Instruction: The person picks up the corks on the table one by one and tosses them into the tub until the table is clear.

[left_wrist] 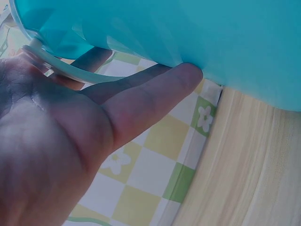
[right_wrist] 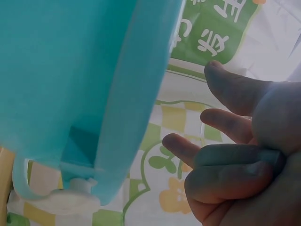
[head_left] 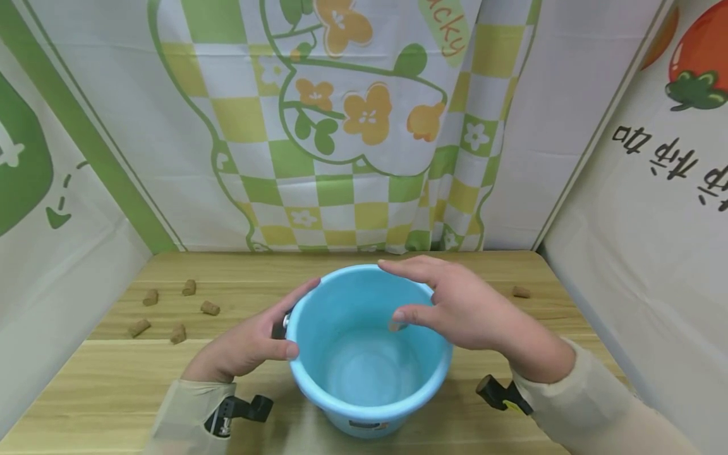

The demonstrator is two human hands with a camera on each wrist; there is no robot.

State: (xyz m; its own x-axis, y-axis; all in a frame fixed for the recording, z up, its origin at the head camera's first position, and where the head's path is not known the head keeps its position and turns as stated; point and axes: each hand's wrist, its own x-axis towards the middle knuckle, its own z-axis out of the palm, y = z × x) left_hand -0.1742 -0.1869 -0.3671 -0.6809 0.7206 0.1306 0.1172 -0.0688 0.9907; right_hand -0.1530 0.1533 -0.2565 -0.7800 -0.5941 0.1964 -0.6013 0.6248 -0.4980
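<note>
Head: blue bucket (head_left: 364, 303) on tabletop (head_left: 114, 392), at frame's six o'clock. Left hand (head_left: 250, 341) at bucket's nine o'clock, thumb and fingers spread against rim. Right hand (head_left: 457, 303) over rim at two o'clock. Five corks (head_left: 210, 308) between bucket's nine and ten; lone cork (head_left: 521, 292) near two.
Left wrist: fingers straight, touching bucket wall.
Right wrist: two fingers curled; cannot tell whether anything held.

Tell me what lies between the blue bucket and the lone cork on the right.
In the head view, the right hand, then bare tabletop, lies between the bucket and that cork.
</note>
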